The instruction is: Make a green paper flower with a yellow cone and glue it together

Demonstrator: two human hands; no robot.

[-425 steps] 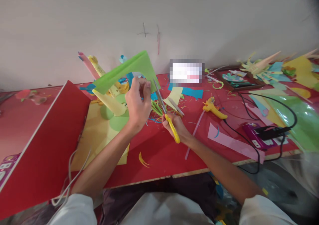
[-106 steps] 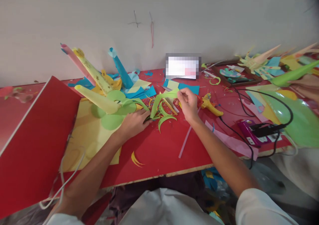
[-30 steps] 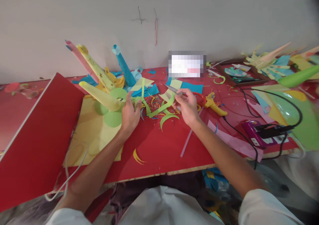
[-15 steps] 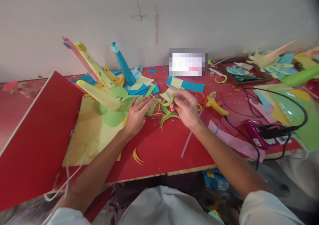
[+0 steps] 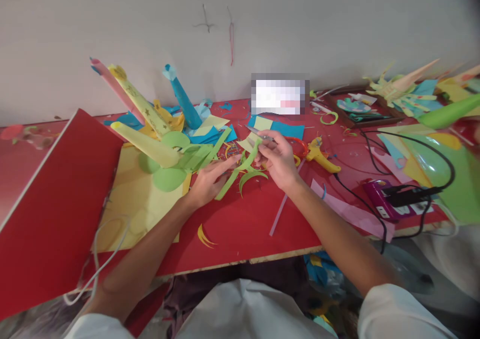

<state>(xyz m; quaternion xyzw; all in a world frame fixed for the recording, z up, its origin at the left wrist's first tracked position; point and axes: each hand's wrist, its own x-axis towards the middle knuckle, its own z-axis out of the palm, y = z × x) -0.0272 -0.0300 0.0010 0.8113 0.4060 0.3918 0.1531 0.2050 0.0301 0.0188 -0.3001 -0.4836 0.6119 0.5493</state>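
Observation:
Pinched in the fingers of my right hand (image 5: pixel 279 159) is one end of a light green paper strip (image 5: pixel 245 165), which slants down to the left. My left hand (image 5: pixel 210 179) is beside it, fingers stretched out, the fingertips close against the strip; whether they touch is unclear. Curved green paper cut-outs (image 5: pixel 251 178) lie below my right fingers. Left of my left hand is a green paper piece with rounded petals (image 5: pixel 170 179) and a pale yellow paper cone (image 5: pixel 148 144). Scissors with orange-red handles (image 5: pixel 299 144) lie behind my right hand, partly hidden.
A yellow glue gun (image 5: pixel 323 159) and a purple box (image 5: pixel 388 199) with black cables are at the right. Blue and yellow paper cones (image 5: pixel 183 99) lean at the back left. A red board (image 5: pixel 56 204) stands at the left. Yellow crescent scraps (image 5: pixel 204 236) lie near the front edge.
The green strip, earlier curled between my hands, now stretches straighter down-left from my right hand. My left hand has shifted slightly down, off the green strips it covered.

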